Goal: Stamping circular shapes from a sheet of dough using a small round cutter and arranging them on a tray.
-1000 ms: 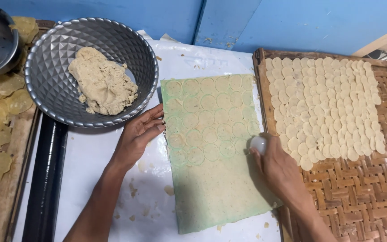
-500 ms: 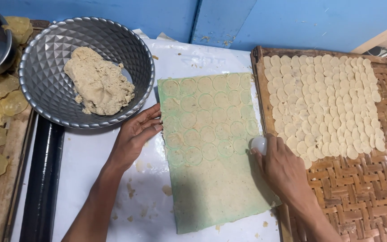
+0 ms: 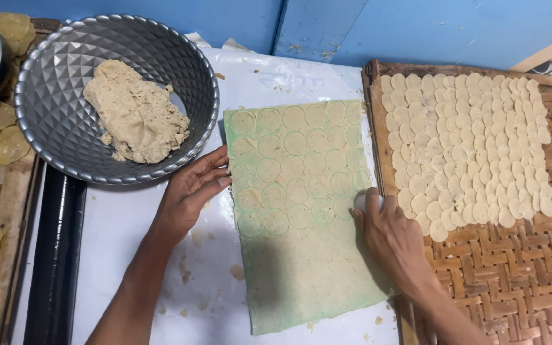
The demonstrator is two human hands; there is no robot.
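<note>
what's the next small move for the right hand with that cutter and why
Probably press the round cutter into the uncut dough just below the last row. The right hand holds it at the sheet's edge; the left hand steadies the opposite side.

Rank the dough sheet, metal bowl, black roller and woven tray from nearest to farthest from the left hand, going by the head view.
Measured from the left hand:
1. Dough sheet, touched by the fingertips, on the hand's right.
2. Metal bowl, just above and to the left, not clearly touching.
3. Black roller, farther left, along the table edge.
4. Woven tray, far right, past the sheet.
</note>
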